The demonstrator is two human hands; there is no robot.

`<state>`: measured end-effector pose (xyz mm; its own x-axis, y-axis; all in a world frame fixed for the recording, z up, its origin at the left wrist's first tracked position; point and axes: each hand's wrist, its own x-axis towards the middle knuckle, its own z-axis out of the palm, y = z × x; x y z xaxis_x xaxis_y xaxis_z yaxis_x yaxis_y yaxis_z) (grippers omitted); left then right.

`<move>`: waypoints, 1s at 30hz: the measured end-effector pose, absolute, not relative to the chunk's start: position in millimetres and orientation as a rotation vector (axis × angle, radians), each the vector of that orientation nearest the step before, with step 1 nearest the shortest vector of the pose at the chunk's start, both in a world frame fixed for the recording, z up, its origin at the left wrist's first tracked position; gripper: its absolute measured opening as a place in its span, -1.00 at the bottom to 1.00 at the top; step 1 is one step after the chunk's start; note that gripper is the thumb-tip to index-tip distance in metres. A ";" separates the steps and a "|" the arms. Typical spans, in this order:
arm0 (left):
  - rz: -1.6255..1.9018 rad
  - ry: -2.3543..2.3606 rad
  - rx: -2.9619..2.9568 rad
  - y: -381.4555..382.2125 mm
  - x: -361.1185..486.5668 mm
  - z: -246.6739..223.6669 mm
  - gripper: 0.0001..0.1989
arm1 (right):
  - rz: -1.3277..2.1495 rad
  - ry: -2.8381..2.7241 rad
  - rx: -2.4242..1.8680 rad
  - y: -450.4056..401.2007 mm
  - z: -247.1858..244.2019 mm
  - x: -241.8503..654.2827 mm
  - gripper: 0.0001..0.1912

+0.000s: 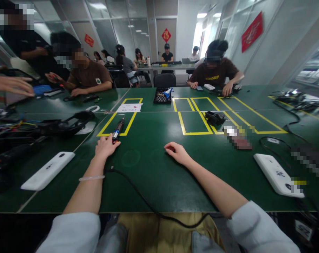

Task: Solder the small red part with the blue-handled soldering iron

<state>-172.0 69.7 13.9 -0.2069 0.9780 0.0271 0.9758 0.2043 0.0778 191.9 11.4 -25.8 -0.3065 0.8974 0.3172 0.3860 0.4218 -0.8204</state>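
Note:
My left hand is closed on the near end of an electric screwdriver, a slim dark tool with a blue band and a thin tip pointing away from me. The tool lies within a yellow-taped rectangle on the green table. To the right, my right hand rests on the tabletop with its fingers curled in, and I see nothing held in it. A black cable runs from near my left wrist over the table edge into my lap.
White power-bank-like blocks lie at left and right. A black tray with a blue-white item stands ahead. A black part sits by the right-hand tape. Dark gear with wires fills the left. Co-workers sit opposite.

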 end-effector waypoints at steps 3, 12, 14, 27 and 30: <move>0.137 2.498 1.846 68.9 -196.4 16.9 -0.30 | 0.808 -1.888 -1.091 11.9 -27.7 192.0 -0.86; 0.445 2.665 1.785 57.7 -196.9 18.7 -0.55 | 0.777 -1.918 -1.080 13.8 -31.1 192.9 -0.85; 0.443 2.652 1.751 55.8 -194.3 21.4 -0.66 | 0.779 -1.921 -1.084 13.7 -31.0 192.8 -0.86; 0.717 1.303 1.894 47.2 -61.9 17.3 -0.57 | 0.839 -1.886 -1.051 12.9 -28.4 190.4 -0.83; 0.574 1.111 1.766 36.4 -22.1 19.8 -0.49 | 0.948 -1.889 -0.956 10.7 -25.8 190.4 -0.72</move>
<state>-22.1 36.4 19.8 0.4792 0.8732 -0.0885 0.4335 -0.1478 0.8889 190.4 10.7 -25.8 -0.3951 0.8636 0.3131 0.2648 0.4334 -0.8614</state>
